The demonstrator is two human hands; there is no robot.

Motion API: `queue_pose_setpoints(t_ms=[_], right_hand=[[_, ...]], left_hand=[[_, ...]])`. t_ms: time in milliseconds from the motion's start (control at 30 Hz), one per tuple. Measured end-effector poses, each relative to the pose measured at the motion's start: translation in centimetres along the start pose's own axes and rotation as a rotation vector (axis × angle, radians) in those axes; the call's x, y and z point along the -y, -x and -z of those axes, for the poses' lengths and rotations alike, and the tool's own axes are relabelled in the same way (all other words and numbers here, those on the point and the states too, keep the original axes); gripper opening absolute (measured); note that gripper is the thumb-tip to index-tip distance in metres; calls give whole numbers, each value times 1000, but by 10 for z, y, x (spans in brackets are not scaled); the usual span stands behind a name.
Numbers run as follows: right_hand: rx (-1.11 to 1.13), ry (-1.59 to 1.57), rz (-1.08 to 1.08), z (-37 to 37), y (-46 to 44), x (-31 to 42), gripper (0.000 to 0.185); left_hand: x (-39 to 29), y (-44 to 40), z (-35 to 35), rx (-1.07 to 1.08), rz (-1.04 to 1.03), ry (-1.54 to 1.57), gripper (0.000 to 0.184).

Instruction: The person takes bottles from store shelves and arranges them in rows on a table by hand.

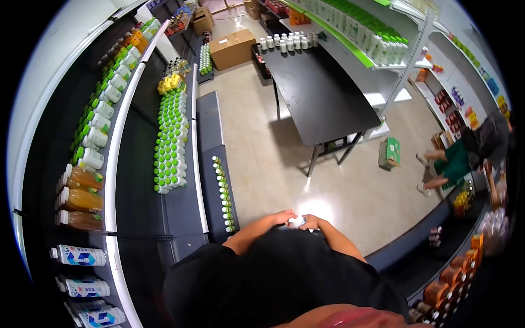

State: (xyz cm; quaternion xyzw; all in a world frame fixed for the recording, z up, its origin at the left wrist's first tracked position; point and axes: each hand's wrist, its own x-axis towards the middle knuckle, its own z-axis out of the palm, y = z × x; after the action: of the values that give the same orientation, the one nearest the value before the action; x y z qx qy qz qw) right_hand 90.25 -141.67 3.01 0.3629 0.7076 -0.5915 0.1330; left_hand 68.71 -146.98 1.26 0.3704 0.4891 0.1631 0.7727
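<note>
Close in front of my body, both hands meet around a small white object (297, 222), perhaps a bottle with a white cap. My left hand (283, 217) wraps its left side, fingers closed on it. From the right, my right hand (311, 221) grips the same object. Most of it is hidden by the fingers. Beyond the hands stands a black table (322, 90) with several white-capped bottles (290, 42) grouped at its far end.
Shelves on the left (112, 208) hold green-capped bottles (170, 142), juice bottles and water bottles. A cardboard box (233, 49) sits on the floor ahead, a green box (390, 153) at the right. Another person (465, 156) stands by the right shelves.
</note>
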Motion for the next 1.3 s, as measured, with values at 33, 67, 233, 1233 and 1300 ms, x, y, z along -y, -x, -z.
queue_pose_setpoints(t_ms=[33, 67, 233, 1233, 1300], right_hand=[[20, 10, -22, 9, -3, -3, 60], [39, 20, -45, 18, -6, -2, 60], [111, -19, -8, 55, -31, 2, 52], [367, 317, 2, 257, -416, 212, 68], [379, 291, 7, 275, -441, 220, 70]], left_hand=[[0, -10, 1, -26, 8, 41, 28], [-3, -16, 3, -49, 16, 82, 27], [3, -39, 25, -184, -60, 1, 29], [-121, -53, 426, -328, -119, 285, 31], [-126, -66, 451, -320, -119, 237, 35]])
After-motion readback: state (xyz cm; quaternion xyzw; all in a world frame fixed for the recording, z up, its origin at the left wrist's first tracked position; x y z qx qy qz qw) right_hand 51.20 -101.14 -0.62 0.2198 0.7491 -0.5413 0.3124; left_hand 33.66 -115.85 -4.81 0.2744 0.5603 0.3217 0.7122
